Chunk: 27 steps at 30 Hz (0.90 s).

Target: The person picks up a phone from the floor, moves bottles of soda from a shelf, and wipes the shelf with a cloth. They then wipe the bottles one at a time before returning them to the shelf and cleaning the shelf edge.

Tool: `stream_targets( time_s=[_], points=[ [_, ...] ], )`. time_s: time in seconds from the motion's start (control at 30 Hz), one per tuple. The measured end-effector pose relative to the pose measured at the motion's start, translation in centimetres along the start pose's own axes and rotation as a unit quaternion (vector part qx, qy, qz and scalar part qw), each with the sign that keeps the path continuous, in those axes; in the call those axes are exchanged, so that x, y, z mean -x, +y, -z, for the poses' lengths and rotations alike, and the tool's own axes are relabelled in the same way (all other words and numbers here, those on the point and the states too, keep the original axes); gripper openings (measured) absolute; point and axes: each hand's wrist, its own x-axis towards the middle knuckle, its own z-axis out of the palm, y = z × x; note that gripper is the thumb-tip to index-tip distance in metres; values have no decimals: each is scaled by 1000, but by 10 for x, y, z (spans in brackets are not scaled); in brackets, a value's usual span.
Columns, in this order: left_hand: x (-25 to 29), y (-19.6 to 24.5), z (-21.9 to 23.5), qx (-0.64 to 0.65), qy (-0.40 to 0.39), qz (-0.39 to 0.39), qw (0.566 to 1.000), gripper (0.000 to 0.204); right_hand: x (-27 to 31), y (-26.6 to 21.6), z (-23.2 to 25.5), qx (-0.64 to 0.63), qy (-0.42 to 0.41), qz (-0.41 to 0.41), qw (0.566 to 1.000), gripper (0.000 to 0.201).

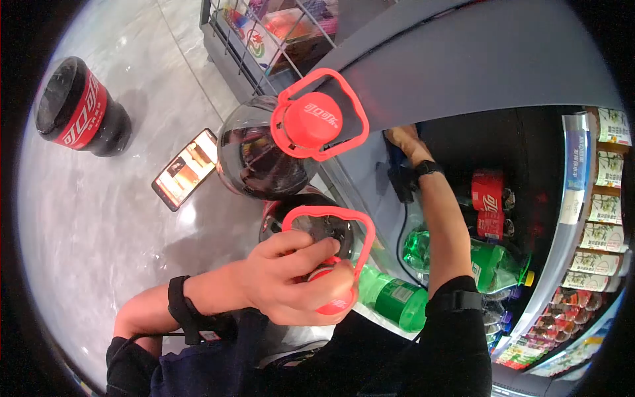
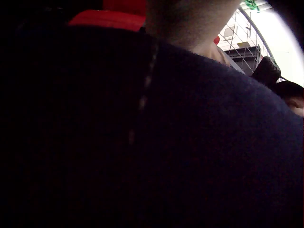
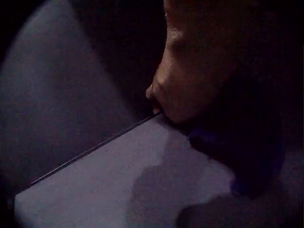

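In the head view my left hand (image 1: pixel 297 278) has its fingers curled over the red cap (image 1: pixel 331 301) of a large dark cola bottle, inside its red handle loop (image 1: pixel 367 231). A second large cola bottle (image 1: pixel 261 152) with a red handle stands just beyond it. My right arm reaches into the dark shelf bay; the right hand (image 1: pixel 401 140) is at its far end, by a dark blue cloth-like thing (image 1: pixel 399 173). In the right wrist view the right hand (image 3: pixel 197 71) grips this dark blue cloth (image 3: pixel 256 166) against a pale surface; most fingers are hidden. Clothing blocks most of the left wrist view.
A lit phone (image 1: pixel 186 169) and another cola bottle (image 1: pixel 83 109) are on the grey floor. Green bottles (image 1: pixel 400 301) lie beside my right arm, with red-labelled ones (image 1: pixel 488 198) deeper in. A wire basket (image 1: pixel 278 40) stands beyond. Stocked shelves (image 1: pixel 602 205) line the right.
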Motion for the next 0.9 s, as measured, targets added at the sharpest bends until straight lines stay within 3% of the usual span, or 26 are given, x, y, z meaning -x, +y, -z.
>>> stream_targets(
  time_s=[0.07, 0.2, 0.33, 0.4, 0.43, 0.6, 0.67, 0.7, 0.8, 0.9],
  points=[
    [1, 3, 3, -6, -2, 3, 1000, 24, 7, -18, 13, -51, 4, -40, 998, 37],
    [0, 3, 8, -40, -6, -6, 999, 23, 49, -62, 36, -164, 90, 173, 967, 46],
    [-2, 3, 8, -65, -21, -30, 997, 31, 70, -101, 63, -156, -28, 164, 974, 46],
    [-4, 3, 11, -70, -33, -37, 996, 30, 77, -112, 58, -221, 37, 244, 943, 49],
    [-4, 3, 13, -76, -46, -38, 995, 30, 85, -123, 67, -237, 4, 237, 942, 49],
    [-7, 6, 15, -101, -77, -41, 991, 27, 99, -138, 61, -246, 4, 246, 938, 50],
    [-4, 7, 16, -100, -92, -48, 990, 28, 93, -134, 56, -428, 6, 224, 875, 49],
    [-3, 7, 17, -101, -94, -42, 990, 29, 96, -135, 67, -484, -1, 140, 864, 45],
    [-2, 8, 19, -112, -109, -38, 987, 29, 97, -107, 62, -710, 55, 43, 701, 37],
    [-1, 8, 21, -114, -122, -39, 985, 28, 111, -78, 95, -772, 162, -99, 606, 38]
  ],
)
